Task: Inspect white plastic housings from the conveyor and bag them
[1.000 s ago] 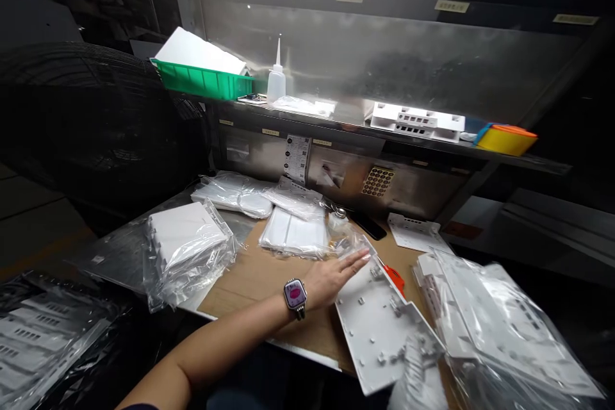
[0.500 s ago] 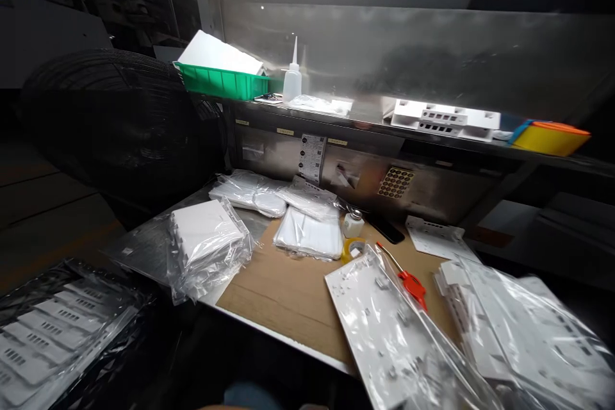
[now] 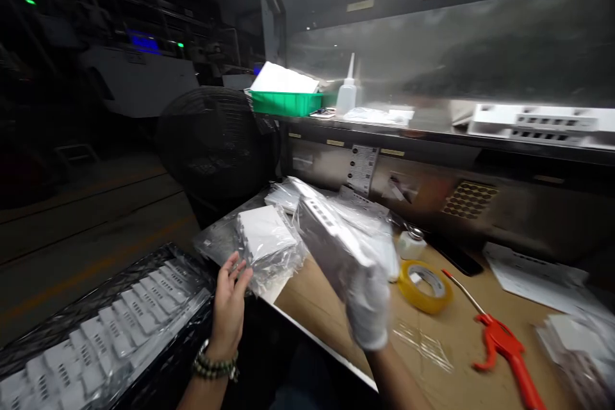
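Head view, bagged panel [image 3: 336, 240] above right hand [image 3: 369, 307]

Hands: two, left grip [image 3: 229, 307], gloved right grip [image 3: 369, 307]
Tape roll [image 3: 425, 285]: one
Red air gun [image 3: 504, 349]: one
Green tray [image 3: 286, 102]: one
Squeeze bottle [image 3: 346, 93]: one
Fan [image 3: 216, 144]: one

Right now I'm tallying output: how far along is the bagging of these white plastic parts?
Done: rows of bagged parts lie at lower left. In hand: the gloved right hand holds a bagged white panel; the bare left hand touches another bagged piece. Left: more parts at the right edge, too blurred to tell if bagged.
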Available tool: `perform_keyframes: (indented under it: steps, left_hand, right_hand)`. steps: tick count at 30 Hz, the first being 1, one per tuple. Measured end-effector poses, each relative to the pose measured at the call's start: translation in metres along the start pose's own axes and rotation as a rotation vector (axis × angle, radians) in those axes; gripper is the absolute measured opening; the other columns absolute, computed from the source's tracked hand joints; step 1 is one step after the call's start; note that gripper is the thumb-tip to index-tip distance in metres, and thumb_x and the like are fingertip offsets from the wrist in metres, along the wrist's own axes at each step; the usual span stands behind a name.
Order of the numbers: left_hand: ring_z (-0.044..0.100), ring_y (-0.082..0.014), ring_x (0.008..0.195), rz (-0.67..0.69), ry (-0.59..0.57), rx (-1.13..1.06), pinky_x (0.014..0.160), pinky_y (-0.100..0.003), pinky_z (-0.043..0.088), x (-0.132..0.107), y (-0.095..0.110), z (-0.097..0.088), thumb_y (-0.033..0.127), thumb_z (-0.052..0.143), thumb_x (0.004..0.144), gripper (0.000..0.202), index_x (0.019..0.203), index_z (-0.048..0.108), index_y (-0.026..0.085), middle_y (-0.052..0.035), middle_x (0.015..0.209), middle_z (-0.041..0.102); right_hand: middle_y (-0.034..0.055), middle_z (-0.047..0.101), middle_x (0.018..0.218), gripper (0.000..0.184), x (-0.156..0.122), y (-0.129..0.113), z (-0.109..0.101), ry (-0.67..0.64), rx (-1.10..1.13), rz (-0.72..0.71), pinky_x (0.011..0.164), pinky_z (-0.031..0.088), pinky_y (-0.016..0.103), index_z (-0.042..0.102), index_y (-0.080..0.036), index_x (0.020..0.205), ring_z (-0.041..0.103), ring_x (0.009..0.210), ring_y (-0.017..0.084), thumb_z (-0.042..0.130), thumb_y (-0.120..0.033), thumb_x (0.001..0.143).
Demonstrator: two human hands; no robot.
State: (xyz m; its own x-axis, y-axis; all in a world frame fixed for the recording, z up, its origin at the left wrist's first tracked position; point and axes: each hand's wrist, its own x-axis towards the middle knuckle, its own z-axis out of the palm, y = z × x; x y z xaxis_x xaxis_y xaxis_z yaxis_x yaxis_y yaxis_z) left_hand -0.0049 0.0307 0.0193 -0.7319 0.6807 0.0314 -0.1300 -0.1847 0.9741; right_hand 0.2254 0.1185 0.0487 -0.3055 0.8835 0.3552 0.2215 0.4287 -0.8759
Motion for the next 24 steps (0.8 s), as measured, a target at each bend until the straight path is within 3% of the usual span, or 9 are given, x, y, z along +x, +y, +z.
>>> perform_keyframes:
  steps: [2,5,9,14,19,22,24]
  left_hand:
    - [0.037,-0.0207,0.151,-0.092,0.069,-0.037,0.124,-0.035,0.033,0.039,0.009,-0.017,0.024,0.057,0.095,0.044,0.139,0.049,0.027,-0.0065,0.163,0.039]
    - [0.051,-0.0244,0.141,-0.265,0.123,-0.073,0.115,-0.039,0.045,0.091,0.007,-0.029,0.019,0.055,0.096,0.040,0.136,0.054,0.022,-0.0138,0.152,0.052]
    - [0.068,-0.0233,0.108,-0.443,0.108,-0.178,0.093,-0.043,0.058,0.134,-0.006,-0.027,0.029,0.061,0.098,0.028,0.122,0.063,0.015,-0.0127,0.127,0.067]
    - [0.067,-0.0155,0.080,-0.551,0.013,-0.301,0.074,-0.032,0.058,0.153,-0.014,-0.018,0.031,0.062,0.099,0.020,0.106,0.067,0.013,-0.0057,0.101,0.071]
    - [0.070,-0.0186,0.074,-0.626,-0.069,-0.362,0.071,-0.029,0.058,0.161,-0.008,-0.020,0.047,0.059,0.099,0.038,0.106,0.070,0.011,-0.0091,0.090,0.074]
    - [0.072,-0.0216,0.074,-0.640,-0.162,-0.362,0.071,-0.031,0.059,0.164,-0.001,-0.018,0.047,0.064,0.096,0.038,0.107,0.071,0.012,-0.0101,0.088,0.076]
    - [0.073,-0.0229,0.075,-0.645,-0.215,-0.331,0.072,-0.033,0.060,0.165,0.003,-0.015,0.037,0.072,0.091,0.030,0.106,0.071,0.010,-0.0116,0.089,0.077]
  right_hand:
    - [0.0101,0.061,0.145,0.033,0.043,-0.004,0.039,-0.033,-0.022,-0.215,0.109,0.054,0.044,0.063,-0.023,0.134,0.060,0.132,0.022,0.053,-0.031,0.103]
    - [0.0026,0.056,0.152,0.040,0.097,-0.003,0.097,-0.151,-0.071,-0.512,0.117,0.049,0.038,0.061,-0.026,0.140,0.055,0.139,0.018,0.047,-0.023,0.102]
    - [-0.0010,0.060,0.148,0.041,0.132,0.011,0.145,-0.280,-0.118,-0.666,0.123,0.044,0.043,0.062,-0.029,0.140,0.059,0.136,0.018,0.046,-0.023,0.103]
    - [0.0004,0.059,0.150,0.048,0.132,0.025,0.151,-0.334,-0.266,-0.718,0.116,0.052,0.042,0.054,-0.031,0.148,0.057,0.138,0.018,0.046,-0.019,0.102]
    - [0.0020,0.065,0.143,0.053,0.114,0.017,0.149,-0.444,-0.444,-0.833,0.103,0.060,0.044,0.061,-0.035,0.141,0.064,0.129,0.026,0.058,-0.015,0.093]
    - [0.0058,0.067,0.140,0.053,0.107,0.008,0.144,-0.555,-0.397,-0.793,0.104,0.058,0.047,0.061,-0.030,0.142,0.063,0.130,0.029,0.066,-0.023,0.089]
    - [0.0069,0.065,0.142,0.056,0.113,0.007,0.135,-0.597,-0.298,-0.631,0.115,0.049,0.051,0.063,-0.028,0.140,0.058,0.136,0.031,0.074,-0.035,0.086]
